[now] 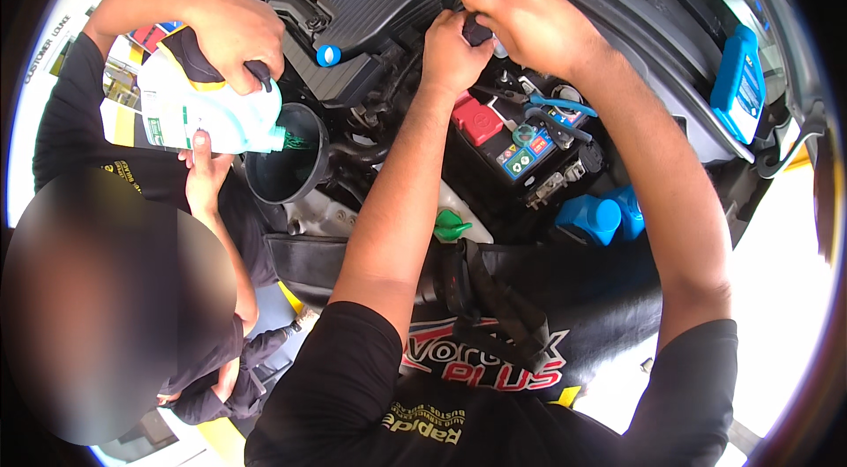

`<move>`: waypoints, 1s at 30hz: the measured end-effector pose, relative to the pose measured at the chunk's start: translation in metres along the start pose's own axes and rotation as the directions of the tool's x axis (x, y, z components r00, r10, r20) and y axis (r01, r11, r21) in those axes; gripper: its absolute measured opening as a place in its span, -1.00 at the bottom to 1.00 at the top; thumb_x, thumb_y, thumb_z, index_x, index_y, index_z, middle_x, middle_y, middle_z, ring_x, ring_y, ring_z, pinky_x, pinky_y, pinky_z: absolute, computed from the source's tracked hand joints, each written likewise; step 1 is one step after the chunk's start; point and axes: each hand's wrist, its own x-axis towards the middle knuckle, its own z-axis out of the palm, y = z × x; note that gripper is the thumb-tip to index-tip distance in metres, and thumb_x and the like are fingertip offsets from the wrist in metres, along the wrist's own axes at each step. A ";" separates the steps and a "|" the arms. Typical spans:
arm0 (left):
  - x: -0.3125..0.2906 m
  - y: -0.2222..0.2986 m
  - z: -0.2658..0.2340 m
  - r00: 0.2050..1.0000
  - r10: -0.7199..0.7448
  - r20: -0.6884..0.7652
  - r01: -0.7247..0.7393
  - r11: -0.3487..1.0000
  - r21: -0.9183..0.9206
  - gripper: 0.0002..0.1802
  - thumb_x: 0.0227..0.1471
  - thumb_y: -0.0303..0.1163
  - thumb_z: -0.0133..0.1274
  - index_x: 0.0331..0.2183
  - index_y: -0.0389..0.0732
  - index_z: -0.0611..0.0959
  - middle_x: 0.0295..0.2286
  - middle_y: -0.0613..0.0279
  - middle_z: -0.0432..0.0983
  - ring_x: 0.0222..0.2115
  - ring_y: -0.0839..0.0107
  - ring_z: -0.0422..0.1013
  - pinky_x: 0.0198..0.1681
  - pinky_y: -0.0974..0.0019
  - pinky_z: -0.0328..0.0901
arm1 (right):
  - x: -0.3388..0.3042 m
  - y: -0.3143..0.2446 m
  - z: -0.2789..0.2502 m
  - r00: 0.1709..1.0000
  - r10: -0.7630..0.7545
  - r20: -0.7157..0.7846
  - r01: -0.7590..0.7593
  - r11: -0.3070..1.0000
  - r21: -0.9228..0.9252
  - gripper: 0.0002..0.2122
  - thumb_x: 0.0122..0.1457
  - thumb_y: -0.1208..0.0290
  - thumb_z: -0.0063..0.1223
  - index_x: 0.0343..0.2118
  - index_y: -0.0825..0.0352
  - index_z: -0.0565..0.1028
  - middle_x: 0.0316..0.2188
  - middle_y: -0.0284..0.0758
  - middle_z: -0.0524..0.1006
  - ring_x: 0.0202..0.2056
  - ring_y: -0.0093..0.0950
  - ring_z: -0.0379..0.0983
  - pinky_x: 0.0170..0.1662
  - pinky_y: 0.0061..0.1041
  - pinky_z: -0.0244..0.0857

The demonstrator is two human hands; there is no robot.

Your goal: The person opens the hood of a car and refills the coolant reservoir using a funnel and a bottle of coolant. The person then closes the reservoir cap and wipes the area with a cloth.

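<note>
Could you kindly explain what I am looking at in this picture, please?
There is no robot: a person works bare-handed, seen by a wide camera on their own head, so straight edges bend. Their left hand grips a small dark part; whether the right hand, bent over it, grips too is unclear. Around them is a car's engine bay, with a battery, a blue-handled tool over it and blue bottles nearby. At the left, a co-worker's hand tips a pale jug, pouring green liquid into a black funnel.

you get bright scene; background (781,264) at right blown white; your hands (534,21) well lit; co-worker's head (119,308) blurred; fisheye edges bend into black rim.
</note>
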 end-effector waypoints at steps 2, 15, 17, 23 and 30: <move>-0.001 0.001 0.000 0.998 -0.048 0.030 0.047 0.998 0.044 -0.54 -0.21 -0.41 0.45 -0.19 -0.28 0.72 -0.27 -0.03 0.60 -0.19 -0.08 0.57 -0.07 0.01 0.48 | 0.009 0.010 -0.002 0.994 -0.039 -0.106 0.047 0.997 0.068 -0.74 0.16 0.57 0.22 -0.14 0.32 0.39 -0.19 -0.15 0.54 -0.13 0.02 0.53 -0.12 -0.07 0.43; -0.003 -0.001 -0.003 0.995 -0.081 0.049 0.080 0.997 0.022 -0.57 -0.21 -0.45 0.45 -0.21 -0.30 0.70 -0.29 -0.03 0.60 -0.21 -0.07 0.58 -0.10 0.03 0.47 | 0.006 0.011 0.000 0.995 0.092 -0.040 -0.085 0.987 0.136 -0.73 0.15 0.56 0.25 -0.14 0.29 0.40 -0.17 -0.19 0.58 -0.06 -0.03 0.55 -0.07 -0.06 0.45; -0.004 -0.001 -0.003 0.995 -0.089 0.038 0.089 0.996 0.007 -0.58 -0.21 -0.45 0.44 -0.22 -0.30 0.70 -0.29 -0.03 0.60 -0.21 -0.06 0.59 -0.11 0.03 0.47 | 0.015 0.009 -0.014 0.991 0.132 -0.016 -0.129 0.984 0.120 -0.73 0.16 0.56 0.25 -0.14 0.29 0.40 -0.17 -0.19 0.58 -0.07 -0.03 0.55 -0.08 -0.06 0.45; -0.001 0.002 -0.003 0.996 -0.076 0.043 0.075 0.997 0.018 -0.60 -0.21 -0.45 0.45 -0.26 -0.32 0.69 -0.30 -0.03 0.60 -0.23 -0.07 0.59 -0.11 0.02 0.48 | -0.017 0.016 0.007 0.986 0.055 -0.158 -0.036 0.992 0.122 -0.74 0.21 0.52 0.22 -0.10 0.27 0.39 -0.15 -0.19 0.56 -0.09 -0.02 0.55 -0.08 -0.07 0.48; -0.003 0.000 -0.003 0.997 -0.069 0.033 0.067 0.997 0.047 -0.59 -0.20 -0.44 0.42 -0.23 -0.31 0.69 -0.27 -0.04 0.58 -0.20 -0.09 0.56 -0.08 0.02 0.46 | -0.011 0.010 0.002 0.990 0.098 -0.104 -0.086 0.990 0.112 -0.75 0.21 0.52 0.23 -0.12 0.29 0.39 -0.13 -0.17 0.55 -0.07 -0.03 0.55 -0.06 -0.09 0.47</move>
